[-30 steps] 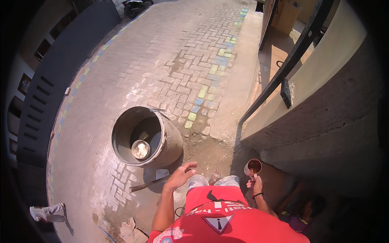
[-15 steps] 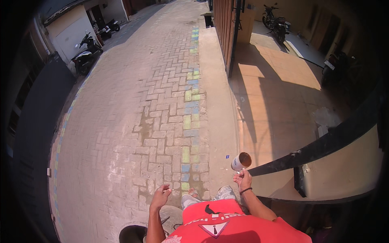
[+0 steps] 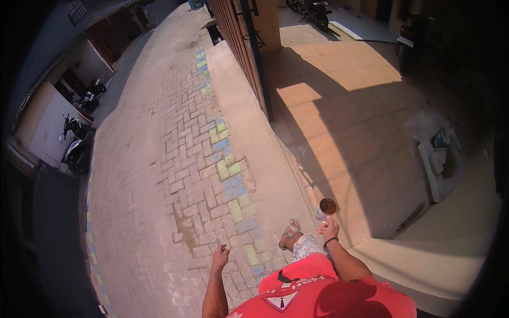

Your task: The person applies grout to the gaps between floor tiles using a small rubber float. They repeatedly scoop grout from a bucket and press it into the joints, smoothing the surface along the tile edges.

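My right hand [image 3: 329, 229], with a dark bead bracelet at the wrist, grips the handle of a pale mug [image 3: 321, 212]. The mug is held about upright, and dark brown liquid shows inside it. Below it lies the edge between concrete strip and tiled floor. Off to the left, my left hand [image 3: 220, 256] hangs in the air over the paving. It holds nothing; its fingers are loosely bent and a little apart. One sandalled foot [image 3: 290, 232] is on the concrete strip between my hands.
Ahead on the right stands a brown slatted gate [image 3: 241, 53], slid open beside the tiled yard [image 3: 339, 122]. A pale tray [image 3: 432, 169] with items lies on those tiles, near a low wall [image 3: 445, 254]. Motorbikes stand in the yard, and another motorbike [image 3: 78, 146] is across the lane.
I have stepped and turned right toward the tiled yard, still carrying the mug. The dark rail near my right hand has left view, and the tray now shows more fully.
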`<state>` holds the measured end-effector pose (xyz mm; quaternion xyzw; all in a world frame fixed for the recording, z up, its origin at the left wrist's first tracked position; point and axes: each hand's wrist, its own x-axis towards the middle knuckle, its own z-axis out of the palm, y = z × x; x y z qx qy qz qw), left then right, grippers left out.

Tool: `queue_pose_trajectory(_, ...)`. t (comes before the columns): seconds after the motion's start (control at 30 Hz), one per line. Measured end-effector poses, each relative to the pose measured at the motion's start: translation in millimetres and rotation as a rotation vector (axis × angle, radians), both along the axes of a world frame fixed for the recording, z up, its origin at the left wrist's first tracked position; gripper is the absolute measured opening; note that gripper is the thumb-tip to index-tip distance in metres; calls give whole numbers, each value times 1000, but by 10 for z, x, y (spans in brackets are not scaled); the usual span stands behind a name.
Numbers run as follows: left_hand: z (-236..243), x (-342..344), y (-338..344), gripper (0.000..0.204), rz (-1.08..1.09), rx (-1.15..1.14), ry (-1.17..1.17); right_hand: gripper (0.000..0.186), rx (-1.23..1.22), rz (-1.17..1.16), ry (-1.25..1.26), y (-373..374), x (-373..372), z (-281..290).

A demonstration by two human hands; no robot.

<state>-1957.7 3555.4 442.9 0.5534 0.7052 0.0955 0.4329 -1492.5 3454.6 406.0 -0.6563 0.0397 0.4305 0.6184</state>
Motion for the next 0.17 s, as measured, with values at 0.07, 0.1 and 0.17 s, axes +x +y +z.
queue_pose_trajectory(0.07,-400,-24,-139,40,180,-355,-22,30,-52,30,-28,296,333,103)
queue_pose_trajectory(0.1,-420,38,-215,36,367,-458,-73,30,-71,50,-43,491,523,158)
queue_pose_trajectory(0.17,-327,384,12,34,509,-579,-87,31,-95,53,-51,881,887,270)
